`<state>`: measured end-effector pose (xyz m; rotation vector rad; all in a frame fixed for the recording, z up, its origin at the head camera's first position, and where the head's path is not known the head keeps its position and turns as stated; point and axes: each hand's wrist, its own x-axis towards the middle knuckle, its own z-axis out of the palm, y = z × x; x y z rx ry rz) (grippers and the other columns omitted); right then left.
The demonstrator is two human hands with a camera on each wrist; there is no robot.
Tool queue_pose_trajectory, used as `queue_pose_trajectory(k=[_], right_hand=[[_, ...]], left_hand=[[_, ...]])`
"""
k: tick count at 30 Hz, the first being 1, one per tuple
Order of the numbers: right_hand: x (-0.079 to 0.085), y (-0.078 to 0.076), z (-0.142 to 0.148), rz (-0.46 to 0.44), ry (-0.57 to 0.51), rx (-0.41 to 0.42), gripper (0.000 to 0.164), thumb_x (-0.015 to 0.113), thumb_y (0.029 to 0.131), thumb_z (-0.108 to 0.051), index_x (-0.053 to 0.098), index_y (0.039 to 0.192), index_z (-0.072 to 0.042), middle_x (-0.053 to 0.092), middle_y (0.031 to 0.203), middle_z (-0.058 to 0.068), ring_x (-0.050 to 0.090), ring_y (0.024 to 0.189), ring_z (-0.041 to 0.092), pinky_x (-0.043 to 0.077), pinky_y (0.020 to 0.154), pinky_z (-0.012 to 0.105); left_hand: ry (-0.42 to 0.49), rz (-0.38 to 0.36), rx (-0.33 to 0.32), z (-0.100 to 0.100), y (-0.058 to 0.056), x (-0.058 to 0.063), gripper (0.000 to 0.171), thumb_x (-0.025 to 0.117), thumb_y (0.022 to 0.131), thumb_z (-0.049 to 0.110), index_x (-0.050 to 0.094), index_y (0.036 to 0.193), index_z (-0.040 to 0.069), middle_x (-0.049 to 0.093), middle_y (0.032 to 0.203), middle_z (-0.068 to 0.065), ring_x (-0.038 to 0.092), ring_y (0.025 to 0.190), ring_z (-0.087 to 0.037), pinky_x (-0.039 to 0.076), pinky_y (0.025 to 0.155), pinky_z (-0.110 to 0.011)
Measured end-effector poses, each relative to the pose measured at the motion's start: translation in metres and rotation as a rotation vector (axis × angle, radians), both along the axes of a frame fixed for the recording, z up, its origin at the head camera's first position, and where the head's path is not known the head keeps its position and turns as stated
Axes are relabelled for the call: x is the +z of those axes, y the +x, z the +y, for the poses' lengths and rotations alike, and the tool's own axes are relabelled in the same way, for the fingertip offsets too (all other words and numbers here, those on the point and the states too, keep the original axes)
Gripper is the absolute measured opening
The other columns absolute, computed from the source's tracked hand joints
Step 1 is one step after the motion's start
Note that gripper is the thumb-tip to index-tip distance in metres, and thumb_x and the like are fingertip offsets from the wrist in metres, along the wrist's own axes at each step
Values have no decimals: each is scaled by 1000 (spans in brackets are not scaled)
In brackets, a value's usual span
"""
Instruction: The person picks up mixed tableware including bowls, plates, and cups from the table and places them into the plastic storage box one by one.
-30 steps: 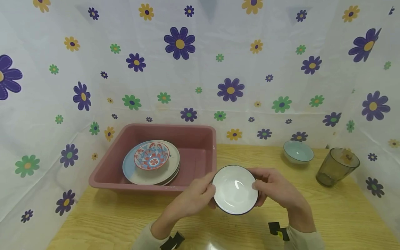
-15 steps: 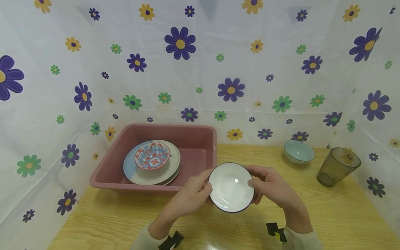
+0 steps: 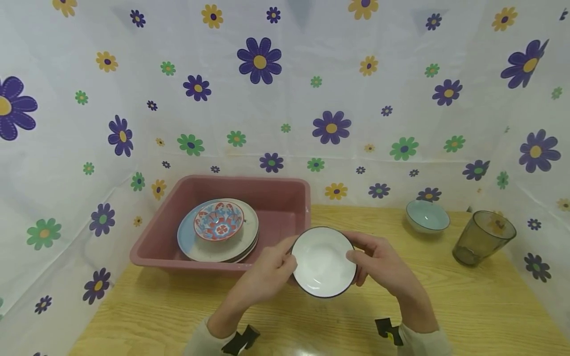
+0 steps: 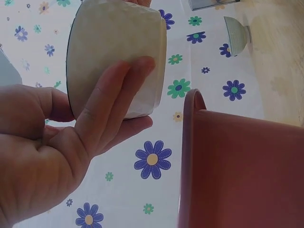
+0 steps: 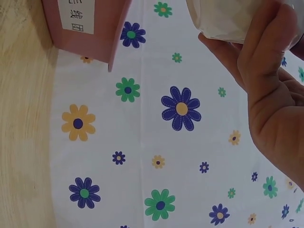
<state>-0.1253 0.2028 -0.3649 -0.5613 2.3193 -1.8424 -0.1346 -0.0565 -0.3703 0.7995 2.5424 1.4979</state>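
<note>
With L hand (image 3: 268,273) & R hand (image 3: 384,263), gripping bowl (image 3: 324,262) at both sides. Shifted slightly left vs. a sec ago, nearer tub (image 3: 249,190); held above table (image 3: 472,301), by tub's near R corner. Not set down, so prob. mid-move.

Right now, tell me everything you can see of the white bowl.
The white bowl is round and glossy inside, with a thin dark rim; it looks ceramic. The left wrist view shows a pale, faintly dimpled outer wall. It is held above the table, its inside tipped toward the head view, gripped on opposite sides by the left hand and right hand.
</note>
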Motion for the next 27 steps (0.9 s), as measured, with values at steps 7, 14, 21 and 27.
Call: queue_pose_trajectory(k=[7,14,21,27], right_hand=[[-2,-3,-9,16,-15,-15,44,54,97,-2,51,140,5,60,123,31,61,52,19,56,48,34],[-2,-4,-18,3,-14,-57,40,51,103,-13,52,140,2,67,100,23,64,56,23,57,52,33],[-3,-7,-31,-20,-66,-123,41,43,107,-20,54,137,5,64,87,17,62,57,21,57,52,32],[-8,-11,-41,-41,-116,-149,42,43,107,-24,56,137,3,64,94,19,64,61,21,57,51,32]], left_hand=[[-36,27,56,-6,-4,3,51,43,92,-1,52,142,4,67,118,-9,57,94,-16,48,85,-32],[-10,-1,76,-15,-6,5,50,43,94,1,50,143,5,66,124,-8,57,96,-15,49,87,-32],[29,-9,84,-23,-10,6,48,43,95,0,51,142,4,65,126,-9,59,98,-16,51,89,-33],[61,-21,100,-30,-15,7,46,42,95,0,52,140,3,63,129,-10,60,104,-18,52,97,-41]])
